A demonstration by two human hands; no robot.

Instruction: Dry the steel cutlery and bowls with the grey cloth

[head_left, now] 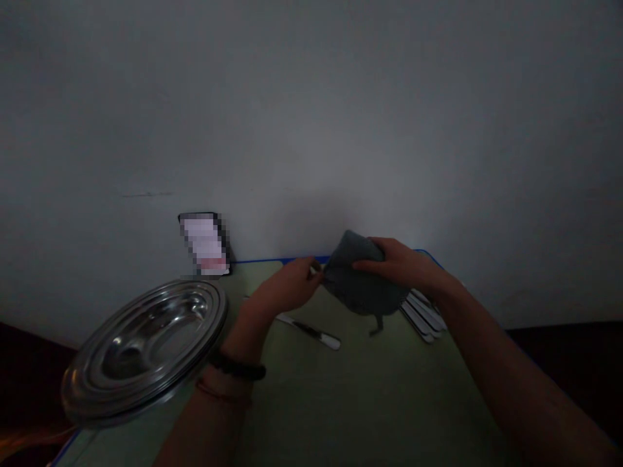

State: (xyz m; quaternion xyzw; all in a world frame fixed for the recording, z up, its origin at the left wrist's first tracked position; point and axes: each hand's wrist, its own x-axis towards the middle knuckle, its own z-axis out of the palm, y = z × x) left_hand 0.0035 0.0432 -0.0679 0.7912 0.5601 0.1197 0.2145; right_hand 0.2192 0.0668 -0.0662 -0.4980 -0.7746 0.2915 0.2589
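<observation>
A dark grey-green cloth [357, 275] is held up above the table in both hands, with a small strip hanging from its lower edge. My right hand [394, 259] grips its upper right side, thumb in front. At the cloth's left corner, my left hand [294, 282] has its fingers pinched together on the edge. Below the hands lies a metal piece of cutlery [311, 331], its far end partly covered by my left hand. Several more metal cutlery pieces [422, 316] lie side by side under my right wrist, partly hidden.
Stacked oval metal trays [141, 344] with shiny hollows stand at the left of the green tabletop [370, 395]. A phone [204, 243], its screen blurred out, leans on the pale wall [311, 117] behind. The table has a blue edge.
</observation>
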